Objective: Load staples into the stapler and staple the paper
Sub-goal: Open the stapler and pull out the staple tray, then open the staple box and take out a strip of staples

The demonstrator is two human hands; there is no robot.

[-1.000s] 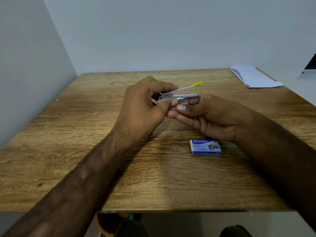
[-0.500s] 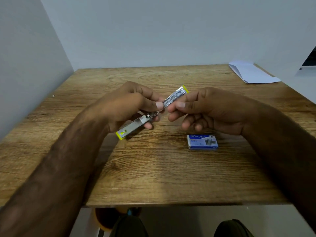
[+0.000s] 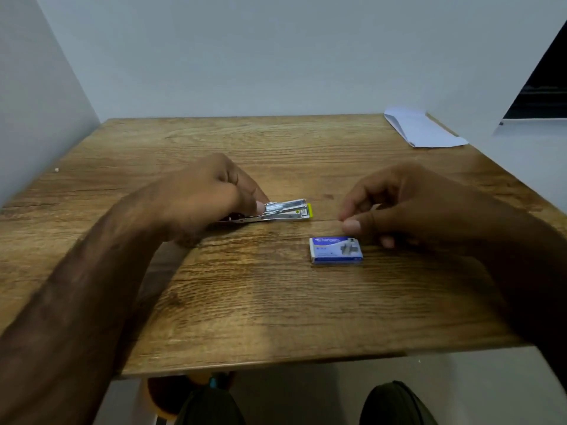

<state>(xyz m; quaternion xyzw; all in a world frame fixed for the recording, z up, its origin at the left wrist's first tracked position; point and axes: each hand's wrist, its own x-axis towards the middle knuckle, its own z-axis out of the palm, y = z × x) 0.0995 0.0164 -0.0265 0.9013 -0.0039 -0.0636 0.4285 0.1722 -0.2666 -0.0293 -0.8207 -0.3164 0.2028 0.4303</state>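
Observation:
A small silver stapler (image 3: 285, 212) with a yellow tip lies on the wooden table (image 3: 245, 302), its tip pointing right. My left hand (image 3: 202, 200) holds its rear end, with the thumb on top of the metal. The back part of the stapler is hidden under that hand. A blue box of staples (image 3: 336, 250) lies flat to the right and nearer me. My right hand (image 3: 395, 207) hovers just behind the box, its fingers loosely curled, its thumb tip close above the box's far edge; I see nothing held in it. The white folded paper (image 3: 423, 130) lies at the far right corner.
Grey walls close the table in on the left and at the back. The table's near edge runs across the bottom of the view, with my knees below it. A dark opening (image 3: 543, 81) shows at the far right.
The stapler has come down from mid-air onto the table. My right hand has let go of its tip and moved right, toward the staple box. My left hand still holds the stapler.

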